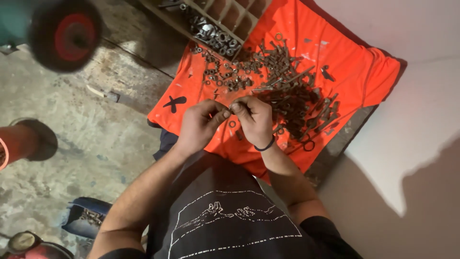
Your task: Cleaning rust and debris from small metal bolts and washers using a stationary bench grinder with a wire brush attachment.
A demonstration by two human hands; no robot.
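We pinch a small dark bolt (pixel 233 106) between left hand (pixel 201 125) and right hand (pixel 254 120), above the orange cloth (pixel 364 72) on concrete floor (pixel 96 139).

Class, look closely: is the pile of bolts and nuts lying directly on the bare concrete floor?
No, the pile of bolts and nuts lies on an orange cloth spread over the floor.

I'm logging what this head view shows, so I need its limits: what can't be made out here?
- Small part pinched between left hand and right hand: fingers cover it, kind unclear.
- Pile of bolts and nuts on the orange cloth: single pieces too small and dark.
- Wooden compartment tray: cut off by the top edge.
- Red wheel: blurred.
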